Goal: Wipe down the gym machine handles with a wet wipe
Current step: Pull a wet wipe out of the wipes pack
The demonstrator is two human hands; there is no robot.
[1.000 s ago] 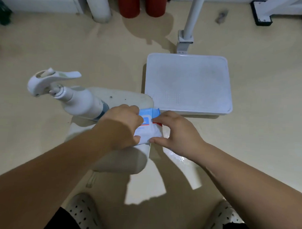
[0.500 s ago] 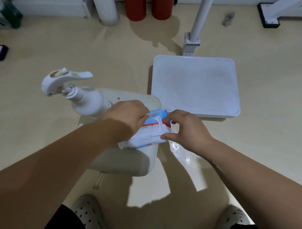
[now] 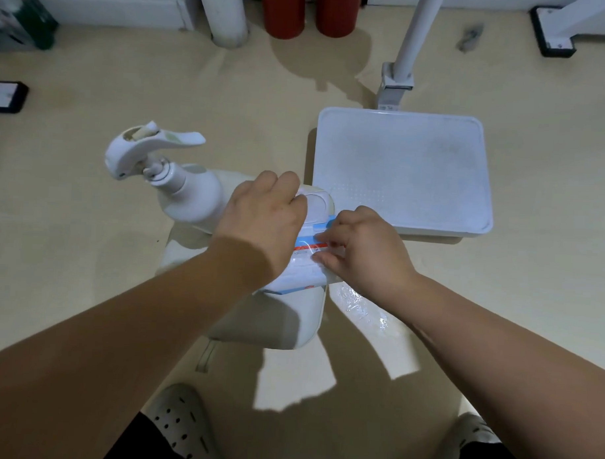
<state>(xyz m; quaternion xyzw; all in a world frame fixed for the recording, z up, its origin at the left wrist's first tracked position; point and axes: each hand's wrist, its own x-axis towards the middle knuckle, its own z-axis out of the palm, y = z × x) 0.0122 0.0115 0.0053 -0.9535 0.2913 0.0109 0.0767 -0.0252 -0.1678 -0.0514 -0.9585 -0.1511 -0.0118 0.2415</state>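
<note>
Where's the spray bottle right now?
In the head view, the spray bottle stands left of centre on the pale seat pad, just left of the left hand holding the wipes pack.

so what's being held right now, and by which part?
The wet wipe pack: the left hand covers its left side near the open flip lid, and the right hand pinches at its right edge.
</note>
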